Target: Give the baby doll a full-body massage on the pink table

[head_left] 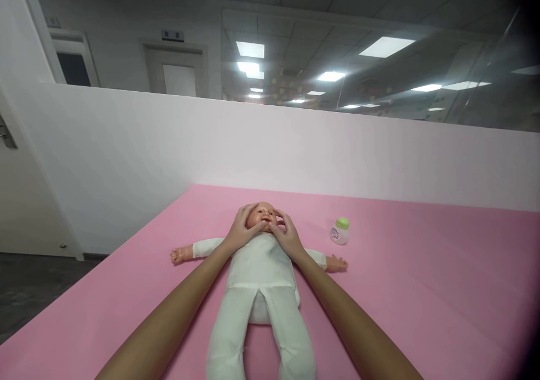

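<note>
A baby doll (262, 264) with a white cloth body lies on its back, face up, arms spread to both sides. Its bare plastic head (265, 210) is cupped between my two hands. My left hand (241, 231) curves round the left side of the head, the thumb at the chin near the mouth. On the other side, my right hand (289, 237) holds the cheek in the same way, its thumb also by the chin. Both thumb tips nearly meet below the doll's lips. The doll's feet are out of view.
The doll lies on a pink table surface (405, 290). A small clear jar (339, 233) with a green lid stands to the right of the doll's head. A white low wall (295, 149) runs behind the table, and a door (29, 200) is at the left.
</note>
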Action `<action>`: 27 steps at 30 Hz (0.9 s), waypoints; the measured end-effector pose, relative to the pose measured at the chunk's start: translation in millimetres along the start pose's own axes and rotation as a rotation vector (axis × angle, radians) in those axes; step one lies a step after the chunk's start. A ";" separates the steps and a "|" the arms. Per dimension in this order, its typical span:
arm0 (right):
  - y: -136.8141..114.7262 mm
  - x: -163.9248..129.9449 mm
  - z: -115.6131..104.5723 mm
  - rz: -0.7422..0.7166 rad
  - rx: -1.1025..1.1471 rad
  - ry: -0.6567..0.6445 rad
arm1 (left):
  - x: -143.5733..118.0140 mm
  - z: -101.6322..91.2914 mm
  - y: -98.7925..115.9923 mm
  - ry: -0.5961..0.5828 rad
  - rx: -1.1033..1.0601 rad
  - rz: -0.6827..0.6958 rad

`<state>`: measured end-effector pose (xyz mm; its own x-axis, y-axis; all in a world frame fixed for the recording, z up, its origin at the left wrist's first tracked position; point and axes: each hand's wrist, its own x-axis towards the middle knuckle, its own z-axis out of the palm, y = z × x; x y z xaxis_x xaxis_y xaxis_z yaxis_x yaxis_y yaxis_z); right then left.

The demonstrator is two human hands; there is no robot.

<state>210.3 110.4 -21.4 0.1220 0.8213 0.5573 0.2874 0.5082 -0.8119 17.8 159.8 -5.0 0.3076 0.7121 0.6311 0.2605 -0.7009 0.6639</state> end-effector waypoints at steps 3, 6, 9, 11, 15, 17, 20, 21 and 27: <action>-0.2 0.0 -0.3 -0.007 0.001 0.002 | -0.3 0.2 -1.5 -0.002 -0.003 -0.004; 0.0 0.0 -0.7 -0.007 0.011 -0.001 | -0.1 0.0 -1.3 -0.007 0.010 0.003; 0.5 -0.1 -1.2 -0.008 0.007 -0.003 | -0.7 0.1 0.5 -0.004 0.005 -0.010; 0.9 -0.2 -1.3 -0.005 0.001 -0.004 | -1.4 0.3 1.6 -0.002 -0.004 -0.024; 0.9 -0.4 -1.0 0.010 0.007 -0.005 | -1.5 0.2 2.2 -0.001 0.003 -0.011; 0.5 -0.4 -0.9 0.011 0.010 -0.004 | -1.1 -0.2 1.9 -0.004 0.014 0.007; 0.1 -0.6 -1.2 0.009 0.006 -0.002 | -1.3 -0.5 1.1 -0.003 0.004 0.003; 0.2 -0.6 -1.3 0.005 0.002 -0.003 | -1.5 -0.5 0.8 -0.005 -0.004 -0.003; 1.7 -3.0 2.0 -0.019 -0.029 0.013 | -3.6 -0.5 -2.3 -0.014 0.005 -0.003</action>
<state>208.5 109.4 -24.9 0.1288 0.8080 0.5749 0.3168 0.5158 -0.7959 15.6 159.0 -8.6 0.3195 0.7135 0.6235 0.2664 -0.6991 0.6635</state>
